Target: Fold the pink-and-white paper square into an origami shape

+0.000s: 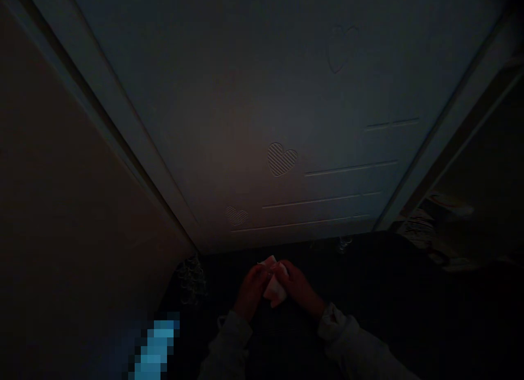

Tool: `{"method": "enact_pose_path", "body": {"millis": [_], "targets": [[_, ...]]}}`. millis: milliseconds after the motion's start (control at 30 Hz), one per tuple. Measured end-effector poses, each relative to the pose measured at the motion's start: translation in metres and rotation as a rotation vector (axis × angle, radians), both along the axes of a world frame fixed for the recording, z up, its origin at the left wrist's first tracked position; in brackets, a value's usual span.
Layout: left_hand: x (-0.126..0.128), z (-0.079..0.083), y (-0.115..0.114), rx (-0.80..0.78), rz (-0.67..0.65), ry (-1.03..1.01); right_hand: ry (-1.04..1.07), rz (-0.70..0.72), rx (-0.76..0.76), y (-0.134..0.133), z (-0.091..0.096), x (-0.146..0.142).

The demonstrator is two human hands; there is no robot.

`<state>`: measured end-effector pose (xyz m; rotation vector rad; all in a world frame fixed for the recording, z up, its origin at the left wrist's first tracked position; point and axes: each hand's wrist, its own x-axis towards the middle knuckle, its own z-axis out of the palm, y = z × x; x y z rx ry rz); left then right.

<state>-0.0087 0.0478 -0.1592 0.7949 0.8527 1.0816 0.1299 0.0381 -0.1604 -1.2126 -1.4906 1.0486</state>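
1. Holding a pale, folded piece (276,294) between them, the left hand (252,289) and the right hand (298,284) meet at the lower centre of the frame; whether the piece is cloth or paper, I cannot tell.
2. The left hand's fingers curl inward and pinch the piece at its upper left side; the dim light hides how each finger lies.
3. The right hand's thumb and fingers close on its upper right side, near the left hand's fingers; whether the two hands touch, I cannot tell.
4. The piece's lower end hangs free between the wrists, above a dark surface (286,342).
5. Light, loose sleeves cover both forearms: the left sleeve (231,336) at bottom centre-left, the right sleeve (352,336) running towards the lower right.
6. A pale panel (204,96) fills the upper middle, with a striped heart (281,159) near the centre, a smaller heart (236,215) below left, and grooved lines (352,168) to the right.
7. Shiny, see-through objects (191,281) cluster left of the hands.
8. A brown wall (61,178) takes up the left, and a pixelated blue patch (153,350) glows at lower left.
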Motion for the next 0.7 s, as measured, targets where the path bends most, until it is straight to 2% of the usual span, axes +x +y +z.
{"method": "enact_pose_path", "body": {"millis": [333,533,700], "targets": [[-0.004,-0.011,0.003,0.038,0.010,0.068,0.061,-0.058,-0.042,0.004,-0.014,-0.001],[-0.003,-0.002,0.001,0.001,-0.017,-0.047,0.041,0.018,-0.029,0.000,-0.004,0.001],[-0.002,0.002,0.000,-0.031,0.027,-0.082,-0.066,0.091,0.004,-0.003,0.000,0.002]]}}
